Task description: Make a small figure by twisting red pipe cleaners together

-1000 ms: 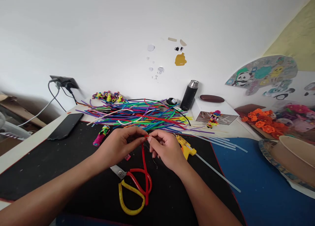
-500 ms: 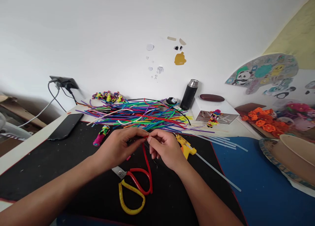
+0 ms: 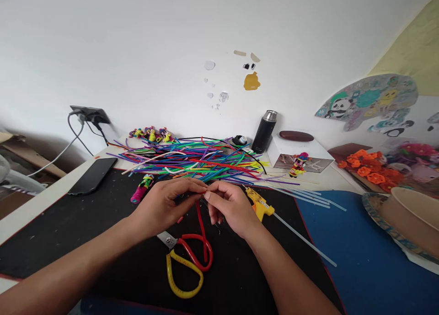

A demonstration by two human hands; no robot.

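Between the fingertips of both hands is one end of a red pipe cleaner (image 3: pixel 200 221). Its tail hangs down over the scissors. My left hand (image 3: pixel 168 201) pinches it from the left, thumb and forefinger together. From the right, my right hand (image 3: pixel 230 206) pinches it at nearly the same spot, the other fingers curled. The very tip is hidden by the fingers. Below lie scissors (image 3: pixel 185 262) with one red and one yellow handle, blades partly under my left hand. A yellow glue gun (image 3: pixel 259 204) with a long clear glue stick rests beside my right hand.
A heap of coloured pipe cleaners (image 3: pixel 202 162) runs along the wall. Small figures (image 3: pixel 151 133) lie behind it, another (image 3: pixel 142 188) on the black mat (image 3: pixel 113 264). A phone (image 3: pixel 92 175) is at left. A black flask (image 3: pixel 264 132), white box (image 3: pixel 305 146) and round container (image 3: pixel 411 219) stand right.
The hanging tail of the red pipe cleaner has swung a little to the left, and its lower end sits higher. Both hands keep nearly the same pinch.
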